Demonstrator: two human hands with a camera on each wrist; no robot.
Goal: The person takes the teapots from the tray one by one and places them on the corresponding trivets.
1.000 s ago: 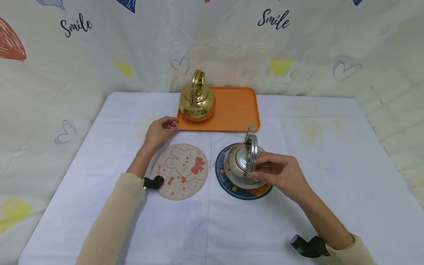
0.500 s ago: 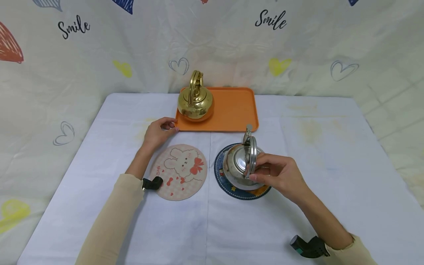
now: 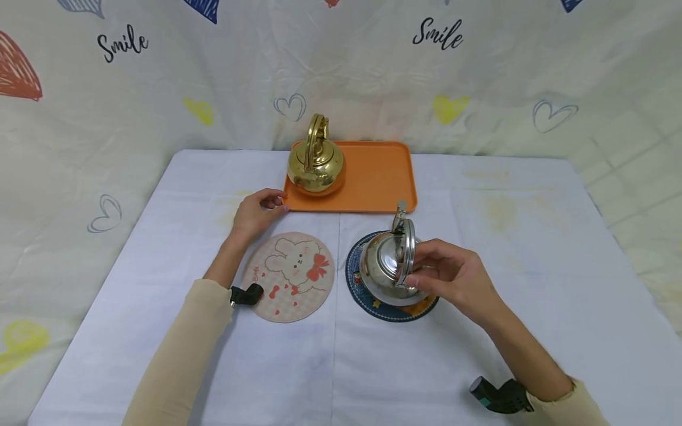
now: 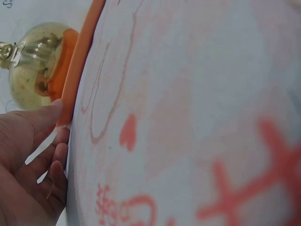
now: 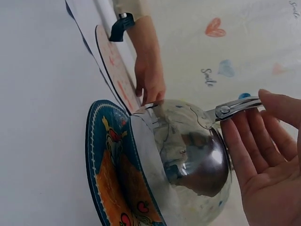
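A silver kettle [image 3: 380,266] sits over the round dark blue mat [image 3: 363,300], its hooped handle [image 3: 409,251] upright. At that handle is my right hand [image 3: 453,272]. The right wrist view shows the thumb at the top of the handle [image 5: 240,106] and the other fingers extended loosely behind it. My left hand [image 3: 257,216] pinches the front left corner of an orange tray [image 3: 378,177], thumb on the rim [image 4: 75,89] and fingers low beside it. On the tray's left part stands a golden kettle [image 3: 315,165].
A round pink mat [image 3: 288,278] with a rabbit picture lies left of the blue one, in front of the tray. White cloth [image 3: 511,248] covers the table, and a printed curtain [image 3: 362,71] hangs behind its far edge.
My right fingers have loosened and spread slightly from the silver kettle's handle. The kettles, tray and left hand stay in place; the head view shifts a little.
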